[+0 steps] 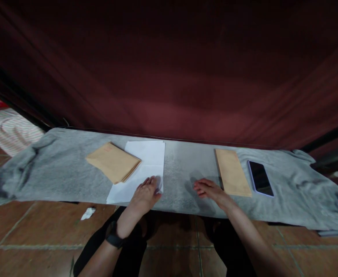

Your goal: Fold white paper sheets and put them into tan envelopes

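My left hand (146, 193) is over the lower right part of the white paper sheets (149, 152), fingers stretched forward and holding nothing. Whether it presses on the paper is hard to tell. A stack of brown envelopes (112, 161) lies askew across the left side of the sheets. My right hand (211, 189) is just above the grey cloth, palm turned inward, its fingers loosely bent and apart with nothing in them. Close to its right lies another brown envelope stack (233, 173). A thin dark object (221, 183), partly hidden, shows along that stack's left edge.
A phone (260, 178) with a pale purple case lies right of the envelopes. Grey cloth (180, 165) covers the narrow bench. A dark red panel (180, 84) rises behind it. On the tiled floor is a crumpled white tissue (88, 213); striped fabric (13, 129) sits far left.
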The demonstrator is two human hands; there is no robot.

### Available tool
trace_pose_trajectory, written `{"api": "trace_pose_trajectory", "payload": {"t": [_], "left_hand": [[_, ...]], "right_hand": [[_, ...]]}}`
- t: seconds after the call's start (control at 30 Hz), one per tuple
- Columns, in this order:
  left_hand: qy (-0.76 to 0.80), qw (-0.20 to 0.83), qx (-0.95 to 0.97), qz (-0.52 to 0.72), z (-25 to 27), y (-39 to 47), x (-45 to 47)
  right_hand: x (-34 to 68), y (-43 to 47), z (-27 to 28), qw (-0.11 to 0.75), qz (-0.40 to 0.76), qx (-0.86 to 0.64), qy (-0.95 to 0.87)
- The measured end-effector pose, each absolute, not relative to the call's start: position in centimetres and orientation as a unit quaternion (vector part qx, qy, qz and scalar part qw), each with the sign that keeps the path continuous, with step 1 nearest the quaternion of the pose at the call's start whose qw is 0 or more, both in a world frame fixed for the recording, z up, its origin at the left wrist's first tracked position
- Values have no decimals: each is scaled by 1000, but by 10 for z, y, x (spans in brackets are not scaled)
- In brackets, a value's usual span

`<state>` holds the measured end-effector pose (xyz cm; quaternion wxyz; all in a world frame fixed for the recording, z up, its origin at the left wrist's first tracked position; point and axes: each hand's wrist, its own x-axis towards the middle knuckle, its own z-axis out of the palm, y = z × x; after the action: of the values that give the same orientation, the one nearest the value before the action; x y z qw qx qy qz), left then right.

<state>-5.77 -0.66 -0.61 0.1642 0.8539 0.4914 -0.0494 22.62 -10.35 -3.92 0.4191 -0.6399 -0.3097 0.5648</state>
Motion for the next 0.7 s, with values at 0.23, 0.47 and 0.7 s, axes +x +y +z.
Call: {"api": "trace_pose_trajectory", "payload": {"t": [0.23,0.47,0.7], "left_hand": [[504,251,825,52,-1,16,-82],[404,193,866,224,2,-12,-28],[257,114,949,147,-5,-64,52]], "right_hand": [[226,-94,-49,444,565,-625,-304],[216,-85,-47,485,558,-606,-294],[212,-85,-41,513,581,-581,-249]]}}
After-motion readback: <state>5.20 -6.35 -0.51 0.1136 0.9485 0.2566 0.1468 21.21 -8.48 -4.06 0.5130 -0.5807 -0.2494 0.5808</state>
